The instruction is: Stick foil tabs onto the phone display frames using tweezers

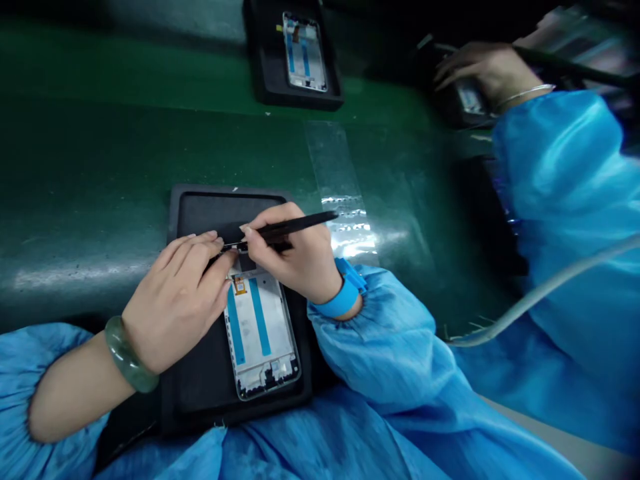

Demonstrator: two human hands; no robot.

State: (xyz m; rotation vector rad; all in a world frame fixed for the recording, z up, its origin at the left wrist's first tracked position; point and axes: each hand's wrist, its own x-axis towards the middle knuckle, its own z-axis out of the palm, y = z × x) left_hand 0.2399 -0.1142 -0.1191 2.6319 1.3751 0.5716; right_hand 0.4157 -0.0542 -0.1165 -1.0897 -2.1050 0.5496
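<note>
A phone frame [250,320] with two blue strips and a small gold flex connector lies in a black tray [225,203], its lower end toward me. My left hand [183,293] grips the frame's upper left end, fingers curled together there and covering part of it. Black tweezers [295,225] are pinched in my right hand [300,257]. Their thin tips reach the top edge of the frame, right by my left fingertips. What the tips touch is hidden.
On the green table [100,167], another black tray [295,99] holds a similar phone frame [306,57] farther off. A clear tape strip [333,153] runs to the right. A co-worker's hand [485,70] works at the upper right, near a pale cable [550,287].
</note>
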